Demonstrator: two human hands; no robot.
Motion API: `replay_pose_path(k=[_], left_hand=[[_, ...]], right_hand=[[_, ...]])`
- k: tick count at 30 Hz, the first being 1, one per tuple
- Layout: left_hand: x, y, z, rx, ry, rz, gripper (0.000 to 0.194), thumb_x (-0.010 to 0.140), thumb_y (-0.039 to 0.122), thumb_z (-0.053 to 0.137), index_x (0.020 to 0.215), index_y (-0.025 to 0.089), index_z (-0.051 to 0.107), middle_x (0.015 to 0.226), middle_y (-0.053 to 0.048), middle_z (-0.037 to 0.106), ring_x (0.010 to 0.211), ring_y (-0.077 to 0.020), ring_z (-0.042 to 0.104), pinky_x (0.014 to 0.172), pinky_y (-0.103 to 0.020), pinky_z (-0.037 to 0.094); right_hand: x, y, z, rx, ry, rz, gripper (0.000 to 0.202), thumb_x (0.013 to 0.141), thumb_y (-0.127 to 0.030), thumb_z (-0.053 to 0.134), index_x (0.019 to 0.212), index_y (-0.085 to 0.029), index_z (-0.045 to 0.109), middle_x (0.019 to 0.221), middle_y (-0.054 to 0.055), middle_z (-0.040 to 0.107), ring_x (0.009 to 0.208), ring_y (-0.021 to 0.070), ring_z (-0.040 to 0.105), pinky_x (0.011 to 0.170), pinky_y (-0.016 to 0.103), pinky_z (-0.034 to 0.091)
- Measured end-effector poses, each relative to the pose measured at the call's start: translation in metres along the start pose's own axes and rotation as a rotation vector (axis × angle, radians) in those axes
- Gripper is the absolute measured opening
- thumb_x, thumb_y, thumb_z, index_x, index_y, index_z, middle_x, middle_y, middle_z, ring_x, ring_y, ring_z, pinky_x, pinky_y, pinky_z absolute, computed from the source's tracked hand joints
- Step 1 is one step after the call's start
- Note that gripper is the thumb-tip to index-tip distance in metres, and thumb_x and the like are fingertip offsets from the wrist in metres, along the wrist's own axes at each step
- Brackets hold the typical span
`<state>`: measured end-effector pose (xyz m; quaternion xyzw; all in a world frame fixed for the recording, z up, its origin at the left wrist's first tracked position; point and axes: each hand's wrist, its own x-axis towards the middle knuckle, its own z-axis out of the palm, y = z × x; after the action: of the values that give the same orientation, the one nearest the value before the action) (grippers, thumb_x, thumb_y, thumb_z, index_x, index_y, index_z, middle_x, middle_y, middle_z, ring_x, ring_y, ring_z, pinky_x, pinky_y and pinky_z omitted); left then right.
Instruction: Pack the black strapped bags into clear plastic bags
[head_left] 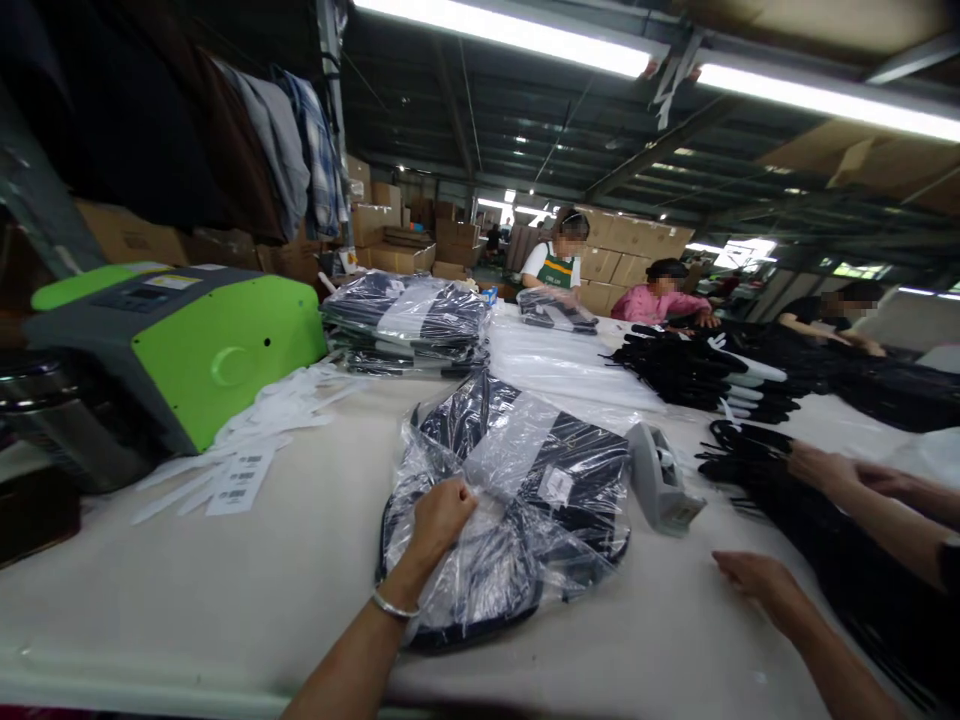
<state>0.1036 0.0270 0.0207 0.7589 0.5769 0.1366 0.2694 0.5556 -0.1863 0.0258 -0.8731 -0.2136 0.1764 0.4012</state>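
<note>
A dark folded bag with a pale grey band lies inside a clear plastic bag (pixel 577 540) on the table in front of me. My left hand (pixel 444 515), with a bangle on its wrist, is closed over the plastic near the middle and presses on it. A white label (pixel 555 486) shows on the right part of the package. Just right of the package stands a grey tape dispenser (pixel 663 480). My right hand (pixel 757 582) is low over the table, right of the dispenser and apart from it. Its fingers look pinched together; anything between them is too small to make out.
A green and grey machine (pixel 232 350) stands left, with printed labels (pixel 244 478) beside it. Behind are wrapped packages (pixel 409 310), white plastic sheets (pixel 562 365) and black items (pixel 705 370). A co-worker's hands (pixel 832 470) handle black items at right. Several other people work farther back.
</note>
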Motion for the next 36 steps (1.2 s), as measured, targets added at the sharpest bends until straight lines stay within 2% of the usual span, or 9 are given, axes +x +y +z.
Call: replay_pose_path(k=[3,6,11,13,17,21,29,32,36], left_hand=[[0.001,0.0,0.0,-0.009,-0.004,0.0,0.017,0.083,0.029,0.056,0.079,0.021,0.071,0.086,-0.003,0.076,0.082,-0.0185,0.068,0.063,-0.025,0.036],[0.001,-0.001,0.0,0.003,-0.008,-0.001,0.017,0.084,0.029,0.056,0.08,0.022,0.071,0.088,-0.002,0.076,0.083,-0.0187,0.068,0.063,-0.026,0.036],[0.0,0.0,0.0,0.012,-0.012,-0.007,0.019,0.085,0.031,0.056,0.079,0.021,0.071,0.085,-0.003,0.076,0.081,-0.0192,0.069,0.062,-0.026,0.036],[0.0,0.001,0.0,0.007,-0.005,-0.005,0.019,0.085,0.032,0.057,0.079,0.021,0.072,0.087,-0.004,0.076,0.083,-0.0198,0.069,0.063,-0.026,0.036],[-0.001,0.001,0.0,0.003,0.005,-0.01,0.02,0.086,0.034,0.057,0.082,0.022,0.073,0.09,-0.005,0.077,0.085,-0.0201,0.069,0.064,-0.027,0.038],[0.0,0.0,0.0,0.011,0.003,-0.015,0.019,0.086,0.035,0.059,0.083,0.023,0.073,0.09,-0.004,0.077,0.087,-0.02,0.07,0.066,-0.026,0.039],[0.001,-0.001,-0.001,0.001,-0.002,-0.004,0.016,0.086,0.032,0.059,0.083,0.022,0.072,0.091,-0.004,0.077,0.088,-0.0202,0.07,0.068,-0.026,0.04],[0.0,-0.001,-0.001,-0.009,-0.001,-0.002,0.015,0.086,0.03,0.058,0.083,0.022,0.072,0.09,-0.003,0.076,0.086,-0.0192,0.069,0.067,-0.026,0.039],[0.0,-0.002,0.001,-0.004,-0.002,-0.015,0.016,0.086,0.03,0.058,0.084,0.021,0.071,0.089,-0.004,0.077,0.085,-0.0194,0.069,0.066,-0.026,0.038]], right_hand=[[-0.028,-0.033,0.008,0.048,-0.231,-0.018,0.032,0.043,-0.052,0.076,0.057,-0.025,0.065,0.07,0.012,0.068,0.065,0.0284,0.064,0.066,0.043,0.055],[-0.081,-0.11,0.034,0.055,-0.553,-0.329,0.037,0.065,-0.056,0.075,0.075,-0.021,0.069,0.077,0.006,0.064,0.074,0.0202,0.058,0.074,0.033,0.051],[-0.156,-0.236,0.114,-0.114,-1.256,-0.606,0.025,0.082,-0.042,0.068,0.083,-0.017,0.065,0.074,-0.002,0.059,0.065,0.0093,0.048,0.061,0.021,0.038],[-0.162,-0.259,0.153,-0.372,-1.332,-0.698,0.02,0.08,-0.037,0.067,0.081,-0.017,0.067,0.071,-0.004,0.06,0.063,0.0083,0.049,0.059,0.019,0.038],[-0.144,-0.274,0.221,-0.894,-1.113,-0.799,0.015,0.069,-0.032,0.075,0.068,-0.017,0.07,0.061,-0.002,0.064,0.063,0.0146,0.059,0.062,0.024,0.045],[-0.13,-0.27,0.258,-1.067,-0.901,-0.833,0.019,0.051,-0.022,0.085,0.053,-0.018,0.067,0.051,0.003,0.062,0.074,0.0272,0.068,0.073,0.034,0.05],[-0.119,-0.258,0.237,-1.003,-0.569,-0.967,0.064,0.057,-0.035,0.091,0.114,-0.017,0.069,0.12,0.019,0.068,0.111,0.0384,0.064,0.093,0.044,0.048],[-0.12,-0.259,0.229,-0.912,-0.469,-0.951,0.067,0.079,-0.05,0.076,0.133,-0.015,0.056,0.132,0.019,0.061,0.118,0.0351,0.06,0.097,0.043,0.047],[-0.137,-0.245,0.258,-0.55,-0.371,-1.046,0.065,0.099,-0.054,0.044,0.15,-0.014,0.037,0.154,0.017,0.043,0.142,0.0298,0.04,0.115,0.044,0.033]])
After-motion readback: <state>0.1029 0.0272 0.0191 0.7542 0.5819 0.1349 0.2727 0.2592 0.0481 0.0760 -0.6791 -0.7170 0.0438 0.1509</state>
